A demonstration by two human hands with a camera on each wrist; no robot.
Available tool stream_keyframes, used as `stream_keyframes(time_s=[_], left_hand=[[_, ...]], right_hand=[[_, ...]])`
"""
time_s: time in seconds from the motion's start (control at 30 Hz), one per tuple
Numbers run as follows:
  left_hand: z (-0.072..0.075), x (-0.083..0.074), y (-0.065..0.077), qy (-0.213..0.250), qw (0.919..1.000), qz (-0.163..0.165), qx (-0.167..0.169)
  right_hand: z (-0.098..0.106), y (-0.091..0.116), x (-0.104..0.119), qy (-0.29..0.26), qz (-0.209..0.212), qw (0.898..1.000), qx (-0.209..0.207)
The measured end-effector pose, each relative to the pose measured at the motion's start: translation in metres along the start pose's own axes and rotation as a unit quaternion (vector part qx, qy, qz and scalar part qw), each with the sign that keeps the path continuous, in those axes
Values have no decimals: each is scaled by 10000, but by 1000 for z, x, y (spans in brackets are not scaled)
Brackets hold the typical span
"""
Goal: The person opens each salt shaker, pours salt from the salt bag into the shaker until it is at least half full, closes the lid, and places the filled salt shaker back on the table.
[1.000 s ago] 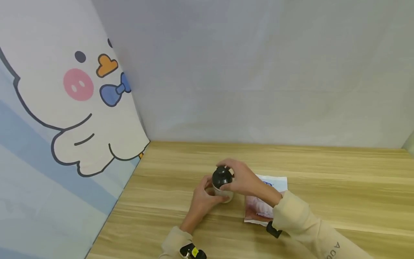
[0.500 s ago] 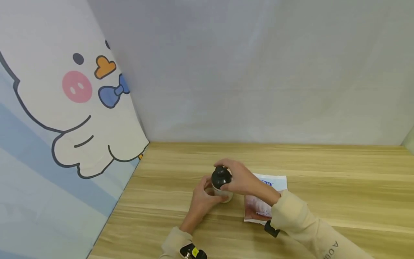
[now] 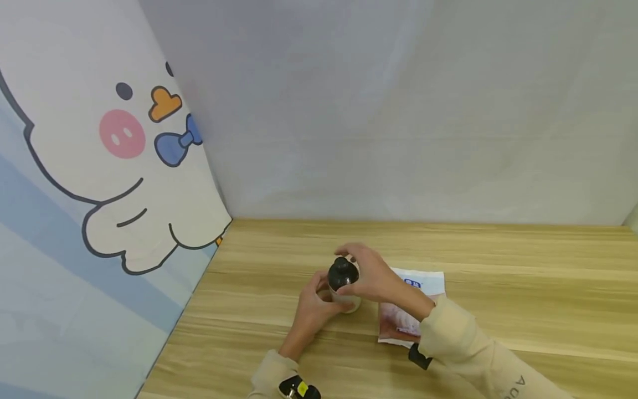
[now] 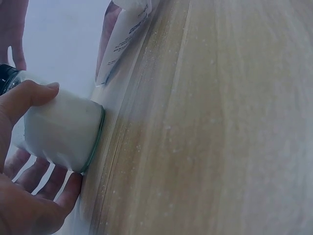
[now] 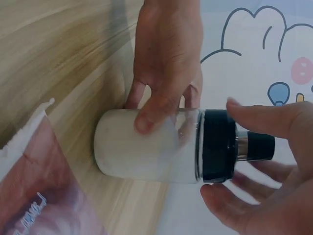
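Observation:
A clear glass seasoning jar point(image 5: 139, 144), mostly full of white granules, stands upright on the wooden table point(image 3: 498, 288). My left hand point(image 3: 311, 305) grips its body low down, thumb on one side and fingers round the other, as the left wrist view also shows. On top is a glossy black lid point(image 3: 343, 275) with a narrower metal-banded knob point(image 5: 259, 146). The right hand point(image 3: 371, 274) holds this lid by its edge between thumb and fingertips, the palm off to the right of it. In the right wrist view the lid sits on the jar's mouth.
A white and reddish-brown printed bag point(image 3: 399, 321) lies right of the jar, partly under the right forearm. White grains dot the tabletop in the left wrist view. A grey backdrop point(image 3: 399, 122) rises behind the table, a cartoon-printed sheet point(image 3: 149, 194) at left.
The right hand's fingers have shifted slightly round the black lid, lifting a little off its far side. The left hand and the jar stay in place.

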State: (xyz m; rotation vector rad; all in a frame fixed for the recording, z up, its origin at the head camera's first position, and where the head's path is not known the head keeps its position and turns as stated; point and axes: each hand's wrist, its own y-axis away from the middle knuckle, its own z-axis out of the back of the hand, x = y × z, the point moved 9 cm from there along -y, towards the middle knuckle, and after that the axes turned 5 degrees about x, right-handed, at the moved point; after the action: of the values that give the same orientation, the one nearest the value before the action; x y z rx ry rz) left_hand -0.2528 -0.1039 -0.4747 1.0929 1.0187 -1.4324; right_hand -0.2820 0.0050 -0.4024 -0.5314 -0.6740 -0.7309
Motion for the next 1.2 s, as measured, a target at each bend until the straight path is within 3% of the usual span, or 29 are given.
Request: stream_keyframes(time_s=[0.17, 0.27, 0.43, 0.63, 0.7, 0.87, 1.0, 1.1, 1.2], left_hand=[[-1, 0, 0, -10, 10000, -18, 2], [0, 2, 0, 30, 10000, 0, 23], [1, 21, -7, 91, 10000, 28, -17], [2, 35, -12, 4, 10000, 42, -80], [3, 33, -11, 0, 9999, 34, -104], [2, 15, -4, 98, 9999, 51, -11], [0, 4, 0, 71, 10000, 64, 10], [1, 7, -1, -2, 10000, 36, -64], [2, 19, -5, 6, 9999, 26, -103]], right_hand=[[-1, -1, 3, 11, 205, 9993, 309], [-2, -3, -1, 254, 3, 9997, 65], [-2, -3, -6, 482, -394, 9977, -285], [-6, -3, -7, 147, -166, 9997, 138], [-7, -2, -7, 170, -147, 9997, 109], [-5, 1, -12, 371, -417, 9976, -402], [-5, 1, -12, 228, -301, 9988, -324], [-7, 0, -7, 121, -8, 9998, -133], [-6, -1, -4, 214, 111, 9994, -232]])
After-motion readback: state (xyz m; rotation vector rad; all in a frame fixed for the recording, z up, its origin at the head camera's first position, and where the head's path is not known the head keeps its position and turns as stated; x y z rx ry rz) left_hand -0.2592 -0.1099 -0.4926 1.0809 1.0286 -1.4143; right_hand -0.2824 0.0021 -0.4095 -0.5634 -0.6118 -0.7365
